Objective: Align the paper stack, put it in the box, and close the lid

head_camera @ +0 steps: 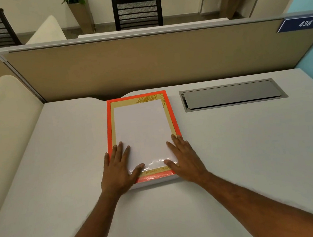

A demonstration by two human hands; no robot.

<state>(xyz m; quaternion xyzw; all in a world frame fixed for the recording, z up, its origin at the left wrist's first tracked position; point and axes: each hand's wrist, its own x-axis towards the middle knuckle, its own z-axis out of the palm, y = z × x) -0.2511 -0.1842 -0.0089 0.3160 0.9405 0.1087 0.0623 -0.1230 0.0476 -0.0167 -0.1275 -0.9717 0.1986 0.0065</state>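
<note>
The orange-rimmed box [109, 123] lies flat on the pale desk [233, 158], its far end near the partition [145, 61]; the white paper stack [142, 133] lies inside it, a tan margin showing around it; the left hand [118, 168] rests palm-down over the near left corner, fingers spread flat on paper and rim, gripping nothing; the right hand [185, 159] mirrors it at the near right corner, fingers splayed, thumb on the glossy near edge of the stack; a grey cable hatch [232, 95] sits just right of the box.
</note>
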